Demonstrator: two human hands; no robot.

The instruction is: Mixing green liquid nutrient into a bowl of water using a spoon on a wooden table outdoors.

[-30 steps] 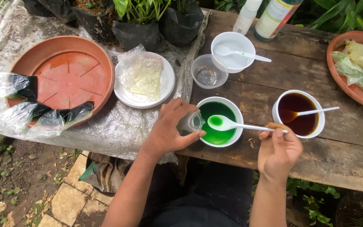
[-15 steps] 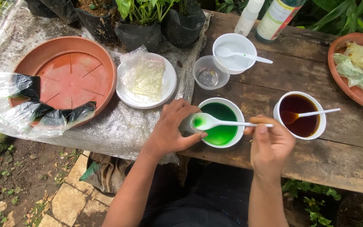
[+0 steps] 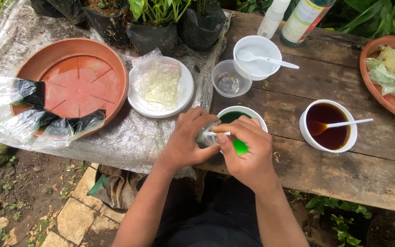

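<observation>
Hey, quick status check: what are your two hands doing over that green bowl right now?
Left hand grips a small clear container, tilted. Right hand holds a white spoon at its mouth, above the bowl of green liquid. Nothing in the way.

so all we get of the body here is two bare forearms coming up from the bottom edge, no sleeves in sight on either one. left hand (image 3: 186, 144) and right hand (image 3: 248, 153) are both bare too, no gloves, and we can't spot any rings, watch or bracelet. nails look short and plain. below the arms we see dark clothing over the lap, black or close to it, too shadowy to tell more
</observation>
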